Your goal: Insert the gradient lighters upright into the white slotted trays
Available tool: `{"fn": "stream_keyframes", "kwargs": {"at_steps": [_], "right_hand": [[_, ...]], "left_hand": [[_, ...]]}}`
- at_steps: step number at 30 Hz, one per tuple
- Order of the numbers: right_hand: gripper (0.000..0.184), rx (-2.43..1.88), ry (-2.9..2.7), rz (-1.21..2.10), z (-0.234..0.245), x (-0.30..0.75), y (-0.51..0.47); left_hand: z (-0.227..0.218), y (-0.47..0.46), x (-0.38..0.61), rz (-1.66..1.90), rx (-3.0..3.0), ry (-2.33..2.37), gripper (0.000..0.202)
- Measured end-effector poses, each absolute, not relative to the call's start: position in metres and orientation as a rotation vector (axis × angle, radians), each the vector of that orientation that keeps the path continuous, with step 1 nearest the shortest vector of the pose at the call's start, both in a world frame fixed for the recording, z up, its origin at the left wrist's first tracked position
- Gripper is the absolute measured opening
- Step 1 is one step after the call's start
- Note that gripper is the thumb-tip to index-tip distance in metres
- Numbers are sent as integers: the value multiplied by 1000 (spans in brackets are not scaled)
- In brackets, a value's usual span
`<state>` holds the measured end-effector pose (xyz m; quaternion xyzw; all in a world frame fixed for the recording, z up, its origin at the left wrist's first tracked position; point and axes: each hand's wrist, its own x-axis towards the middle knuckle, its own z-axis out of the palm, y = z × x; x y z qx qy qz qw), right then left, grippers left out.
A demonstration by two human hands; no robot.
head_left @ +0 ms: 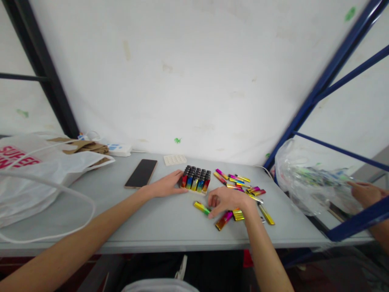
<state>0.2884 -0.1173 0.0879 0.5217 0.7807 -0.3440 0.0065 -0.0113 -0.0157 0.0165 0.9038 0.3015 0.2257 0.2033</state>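
Observation:
A block of upright lighters point(195, 182) with black tops and shiny multicoloured bodies stands packed in rows in a shallow white tray point(199, 192). My left hand point(167, 184) grips its left side, the thumb along the front edge and the fingers further back. To the right, my right hand point(227, 198) hovers low over the table, fingers curled and the thumb apart from them. Close to its thumb lies a yellow-green lighter point(201, 207). A red-purple lighter point(224, 221) rests just below that hand. More loose lighters point(238, 180) are scattered behind and to its right.
A dark phone point(141, 173) lies left on the grey table point(136, 227). Behind the tray is a white perforated tray point(174, 159). Plastic bags point(39, 174) fill the left end. Beyond the blue frame point(306, 97), another person's hand point(366, 194) is near a clear bag point(300, 182).

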Motion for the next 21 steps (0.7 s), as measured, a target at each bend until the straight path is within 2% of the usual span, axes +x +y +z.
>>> {"fn": "stream_keyframes", "kwargs": {"at_steps": [4, 8, 14, 21], "right_hand": [[22, 1599, 2504, -884, 84, 281, -116], [15, 1593, 2723, -838, 90, 284, -114], [18, 1713, 3030, -789, 100, 297, -112], [18, 1830, 3100, -680, 96, 301, -104]], "left_hand": [[16, -16, -11, 658, 2529, 823, 62], [17, -16, -11, 653, 2528, 823, 59], [17, -15, -12, 632, 2559, 809, 59], [16, -15, -12, 627, 2545, 813, 61]]}}
